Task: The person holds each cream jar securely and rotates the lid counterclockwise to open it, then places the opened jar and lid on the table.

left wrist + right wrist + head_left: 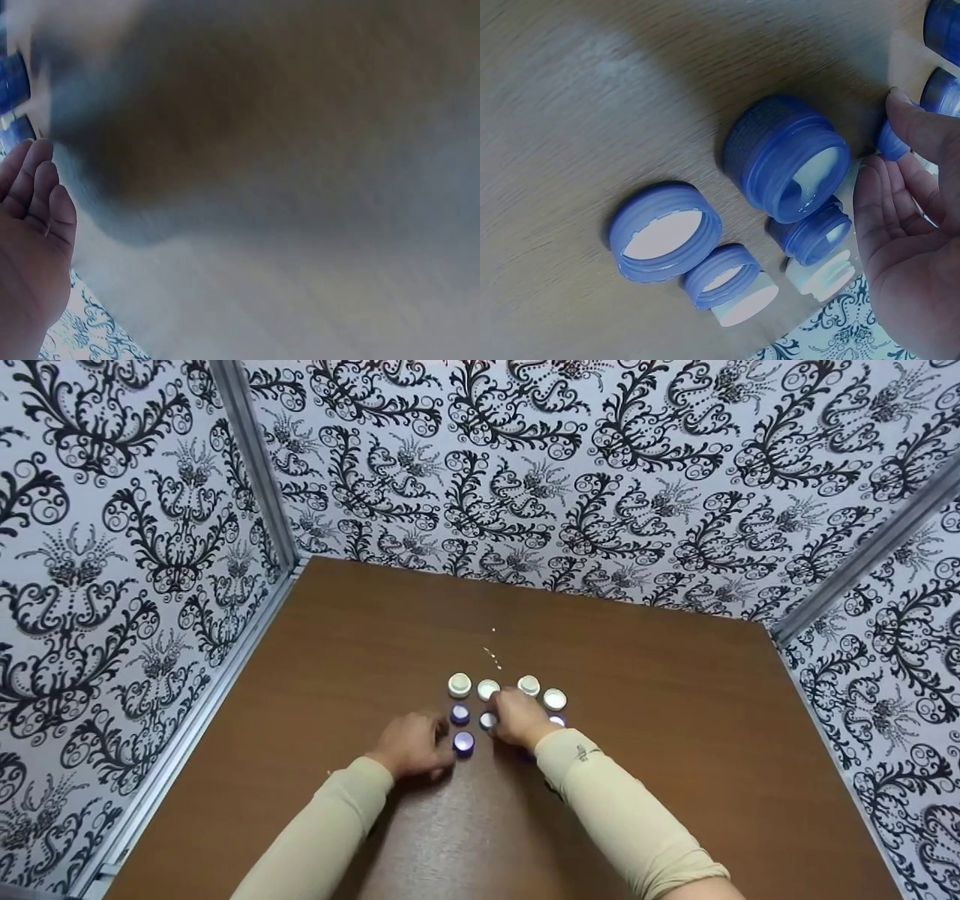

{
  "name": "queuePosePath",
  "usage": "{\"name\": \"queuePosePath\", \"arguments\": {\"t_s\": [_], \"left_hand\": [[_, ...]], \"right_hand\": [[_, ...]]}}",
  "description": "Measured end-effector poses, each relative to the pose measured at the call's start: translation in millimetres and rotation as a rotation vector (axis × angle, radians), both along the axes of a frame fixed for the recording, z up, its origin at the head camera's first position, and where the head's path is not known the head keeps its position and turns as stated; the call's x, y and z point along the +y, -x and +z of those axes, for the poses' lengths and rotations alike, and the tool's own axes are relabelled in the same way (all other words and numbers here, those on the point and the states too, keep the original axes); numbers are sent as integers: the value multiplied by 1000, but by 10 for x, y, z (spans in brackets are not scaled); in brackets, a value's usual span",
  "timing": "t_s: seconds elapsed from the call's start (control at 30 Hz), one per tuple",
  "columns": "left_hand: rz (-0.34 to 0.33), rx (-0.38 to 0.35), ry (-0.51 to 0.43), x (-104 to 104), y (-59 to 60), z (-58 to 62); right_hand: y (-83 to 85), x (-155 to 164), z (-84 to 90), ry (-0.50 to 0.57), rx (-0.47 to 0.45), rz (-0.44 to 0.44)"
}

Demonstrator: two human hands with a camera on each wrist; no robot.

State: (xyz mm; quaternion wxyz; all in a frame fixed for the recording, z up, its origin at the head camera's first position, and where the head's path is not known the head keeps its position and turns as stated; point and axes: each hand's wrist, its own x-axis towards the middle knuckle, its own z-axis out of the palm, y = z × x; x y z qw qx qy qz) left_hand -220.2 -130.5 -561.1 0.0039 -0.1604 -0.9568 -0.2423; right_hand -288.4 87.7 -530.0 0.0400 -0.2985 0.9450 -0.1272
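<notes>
My right hand (517,716) pinches a small blue lid (891,142) between thumb and fingertips, just above the table. To the left, my left hand (412,742) is beside a blue jar (463,743), its fingers loosely bent; no object shows in its grasp. Another blue jar (460,714) stands behind that one. In the right wrist view, a large open blue jar (780,161) with white contents lies nearest the right hand. Beyond it are a small open blue jar (802,236) and a white jar (817,277). The right hand and sleeve partly hide the right-hand group in the head view.
A large blue lid (622,244), a small blue lid (697,289) and a white lid (746,301) form a row. Another white jar (460,685) and white lid (488,690) stand at the back. Patterned walls (525,472) surround the brown table (637,675).
</notes>
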Motion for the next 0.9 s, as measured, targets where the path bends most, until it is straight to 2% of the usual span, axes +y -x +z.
{"name": "queuePosePath", "arguments": {"t_s": [0.17,0.33,0.5,0.9], "left_hand": [[-27,77,-31,111,-84,-61],[4,123,-43,172,-105,-148],[22,122,-54,196,-101,-184],[14,124,-93,209,-92,-162]], "right_hand": [[-13,10,0,15,12,12],[-22,11,12,36,25,22],[-22,17,16,40,4,8],[-18,11,16,33,-9,-5]]}}
